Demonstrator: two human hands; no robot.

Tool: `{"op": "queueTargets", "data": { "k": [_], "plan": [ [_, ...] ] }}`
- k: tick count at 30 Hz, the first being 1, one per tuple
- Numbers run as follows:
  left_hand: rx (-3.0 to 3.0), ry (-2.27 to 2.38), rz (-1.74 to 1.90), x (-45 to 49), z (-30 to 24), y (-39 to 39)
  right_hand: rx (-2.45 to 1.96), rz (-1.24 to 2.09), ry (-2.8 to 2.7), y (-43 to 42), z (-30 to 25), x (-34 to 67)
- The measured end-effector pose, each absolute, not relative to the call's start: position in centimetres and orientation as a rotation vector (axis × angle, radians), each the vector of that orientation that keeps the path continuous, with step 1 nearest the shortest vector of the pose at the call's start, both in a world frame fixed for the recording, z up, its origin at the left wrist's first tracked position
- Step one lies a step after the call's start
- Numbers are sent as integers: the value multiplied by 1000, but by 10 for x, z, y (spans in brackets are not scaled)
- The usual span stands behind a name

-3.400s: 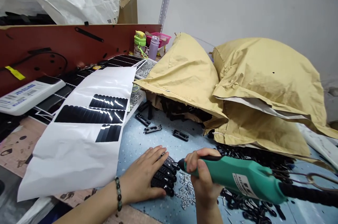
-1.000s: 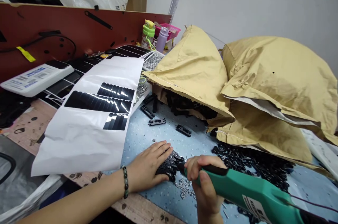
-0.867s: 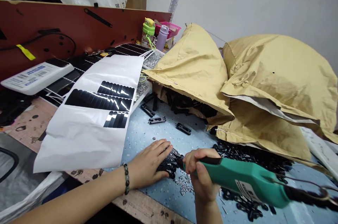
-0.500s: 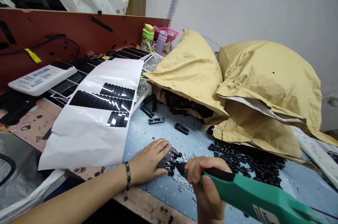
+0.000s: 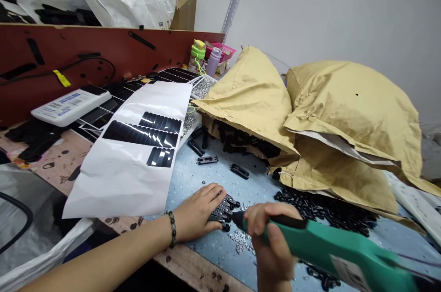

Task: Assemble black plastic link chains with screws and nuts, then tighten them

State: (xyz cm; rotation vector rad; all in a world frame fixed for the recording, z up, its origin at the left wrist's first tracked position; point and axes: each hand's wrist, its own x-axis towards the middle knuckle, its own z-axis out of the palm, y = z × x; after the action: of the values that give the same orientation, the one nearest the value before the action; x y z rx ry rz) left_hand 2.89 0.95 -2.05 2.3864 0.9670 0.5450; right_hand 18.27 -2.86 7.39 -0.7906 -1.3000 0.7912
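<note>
My left hand lies over a fanned row of black plastic links, fingers pressing them to the mat. My right hand grips a green electric screwdriver, whose dark tip rests at the right end of the links. Its rear end runs out of view at the lower right. Small silver screws lie scattered just below the tip, next to my right hand. Part of the links is hidden beneath my left fingers.
A heap of black parts spills from tan cloth sacks onto the blue speckled mat. Several loose links lie further back. To the left are a white sheet with black strips and a white device.
The links now look more fanned under my left hand. The screwdriver's body sits lower and further right, and the whole scene has shifted slightly with my head.
</note>
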Motion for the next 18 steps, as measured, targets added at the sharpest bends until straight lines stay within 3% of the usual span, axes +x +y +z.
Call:
{"op": "queueTargets", "data": {
  "k": [18],
  "plan": [
    [2379, 939, 598, 30, -21, 10, -854, 931, -1326, -31, 52, 183]
  ]
}}
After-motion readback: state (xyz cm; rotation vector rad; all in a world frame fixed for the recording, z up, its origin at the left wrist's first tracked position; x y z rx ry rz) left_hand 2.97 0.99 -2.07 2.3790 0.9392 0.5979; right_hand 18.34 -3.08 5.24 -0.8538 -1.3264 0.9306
